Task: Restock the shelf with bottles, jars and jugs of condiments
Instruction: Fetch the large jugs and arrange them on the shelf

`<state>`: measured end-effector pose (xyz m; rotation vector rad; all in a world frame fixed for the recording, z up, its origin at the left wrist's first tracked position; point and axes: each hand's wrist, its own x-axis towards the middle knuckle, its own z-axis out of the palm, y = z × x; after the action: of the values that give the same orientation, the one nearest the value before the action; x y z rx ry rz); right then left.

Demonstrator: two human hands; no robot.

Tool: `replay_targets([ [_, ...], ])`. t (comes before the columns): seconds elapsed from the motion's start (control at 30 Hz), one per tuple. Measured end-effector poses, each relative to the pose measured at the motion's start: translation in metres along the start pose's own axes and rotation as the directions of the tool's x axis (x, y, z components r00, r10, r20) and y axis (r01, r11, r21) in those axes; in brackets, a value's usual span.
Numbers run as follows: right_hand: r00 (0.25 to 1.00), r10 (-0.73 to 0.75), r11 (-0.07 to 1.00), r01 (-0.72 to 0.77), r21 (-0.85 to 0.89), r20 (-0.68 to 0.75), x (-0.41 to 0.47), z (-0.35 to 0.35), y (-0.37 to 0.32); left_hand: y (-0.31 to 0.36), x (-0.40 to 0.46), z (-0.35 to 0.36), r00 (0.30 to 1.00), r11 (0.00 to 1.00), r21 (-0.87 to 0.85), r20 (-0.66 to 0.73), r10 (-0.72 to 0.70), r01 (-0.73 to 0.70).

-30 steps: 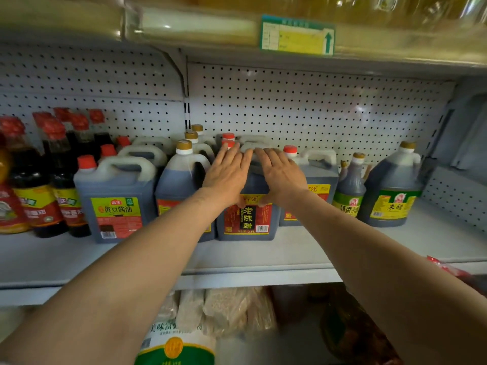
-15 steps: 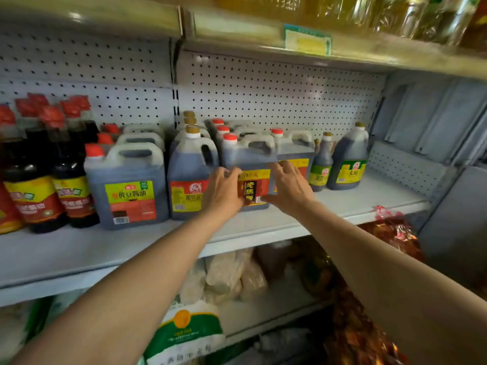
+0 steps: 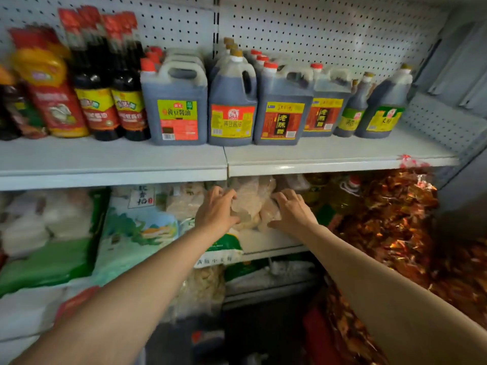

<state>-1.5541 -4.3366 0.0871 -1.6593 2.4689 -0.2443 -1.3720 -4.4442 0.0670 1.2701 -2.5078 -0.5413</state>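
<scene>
At the shelf's (image 3: 113, 164) left end the tall bottles (image 3: 105, 83) are smeared by motion, labels unreadable, the leftmost cut off by the frame. Toward the middle stand dark jugs (image 3: 176, 106) with red or gold caps and yellow-red labels, rows behind them mostly hidden. Under the shelf's front edge, the left hand (image 3: 216, 209) and right hand (image 3: 292, 210) have fingers curled on either side of a clear bag (image 3: 250, 204) of pale, blurred contents. Red packets (image 3: 390, 219) crowd the right.

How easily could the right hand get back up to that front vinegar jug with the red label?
Probably yes: the right hand sits on clear bags just below, and the vinegar jug stands at the front, nothing before it.
</scene>
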Motion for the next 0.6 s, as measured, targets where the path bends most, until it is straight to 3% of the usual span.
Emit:
replay_targets([
  [0.3,0.981,-0.114,0.993,0.114,0.011,0.155,-0.056,0.103,-0.002,-0.04,-0.111,0.068,0.967,0.978,0.049,0.145,-0.209,0.204],
  [0.6,0.926,-0.109,0.994,0.1,0.042,0.361,-0.108,0.226,0.017,-0.098,-0.197,0.175,0.849,0.928,0.128,0.375,-0.371,0.349],
])
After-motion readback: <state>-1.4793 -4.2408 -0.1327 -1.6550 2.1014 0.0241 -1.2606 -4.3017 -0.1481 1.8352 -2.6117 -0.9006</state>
